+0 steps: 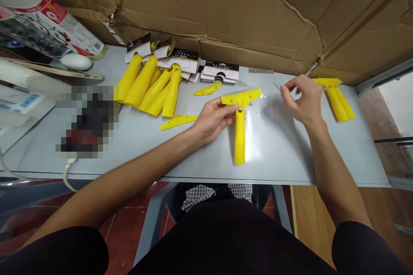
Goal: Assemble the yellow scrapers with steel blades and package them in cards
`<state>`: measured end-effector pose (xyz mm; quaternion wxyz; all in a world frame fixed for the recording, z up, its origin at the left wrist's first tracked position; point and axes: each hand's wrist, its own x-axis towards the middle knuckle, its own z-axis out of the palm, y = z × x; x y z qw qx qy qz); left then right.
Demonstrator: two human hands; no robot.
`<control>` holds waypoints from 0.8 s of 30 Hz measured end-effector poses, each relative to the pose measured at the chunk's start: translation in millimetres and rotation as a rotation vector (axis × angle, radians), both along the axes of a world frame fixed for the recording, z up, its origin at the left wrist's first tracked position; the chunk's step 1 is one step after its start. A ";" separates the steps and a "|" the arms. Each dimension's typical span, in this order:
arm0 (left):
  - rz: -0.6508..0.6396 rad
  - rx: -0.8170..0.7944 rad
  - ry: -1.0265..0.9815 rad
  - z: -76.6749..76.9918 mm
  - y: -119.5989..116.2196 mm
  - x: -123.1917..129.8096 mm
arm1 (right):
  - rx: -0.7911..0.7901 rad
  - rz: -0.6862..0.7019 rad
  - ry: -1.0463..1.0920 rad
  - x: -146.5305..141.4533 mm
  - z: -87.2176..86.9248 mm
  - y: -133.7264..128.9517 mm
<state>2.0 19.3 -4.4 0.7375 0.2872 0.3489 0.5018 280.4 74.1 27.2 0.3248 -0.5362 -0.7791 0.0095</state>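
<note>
My left hand (211, 121) is closed around the neck of a yellow scraper (239, 137). Its wide head lies across the top with two screws showing, and the handle points toward me. To the right, my right hand (301, 96) is raised over the table, thumb and fingers pinched on a thin metal tool (276, 85) whose exact kind I cannot make out. Small screws and nuts (250, 104) lie just beyond the scraper head. A loose yellow cover piece (178, 121) rests left of my left hand, and another yellow cover piece (208, 89) lies farther back.
Several yellow handles (145, 86) lie piled back left beside printed cards (220, 71). A flat metal blade (260, 71) is near the cardboard wall (226, 17). Two yellow scrapers (338, 101) sit at right. A pixelated object (92, 120), cable (66, 172) and large bottle (54, 21) occupy the left.
</note>
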 end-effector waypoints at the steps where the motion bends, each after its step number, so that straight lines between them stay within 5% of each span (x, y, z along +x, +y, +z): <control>1: 0.007 0.019 0.006 -0.2 1.7 -0.9 | -0.095 0.060 0.069 -13.1 2.7 -8.8; 5: 0.086 0.123 0.092 -2.0 10.2 -5.4 | -0.754 0.405 0.394 -59.7 0.6 -43.3; 9: 0.125 0.182 0.164 -3.5 15.3 -7.6 | -1.045 0.466 0.642 -78.5 -15.7 -58.9; 15: 0.086 0.311 0.545 8.2 24.8 -21.6 | -1.134 0.535 0.807 -76.3 -31.8 -52.8; 20: 0.354 0.479 1.088 29.4 53.8 -61.7 | -1.124 0.534 0.871 -72.8 -32.8 -47.0; 24: 0.159 0.618 1.635 46.3 71.7 -70.7 | -1.130 0.556 0.910 -70.5 -34.7 -44.1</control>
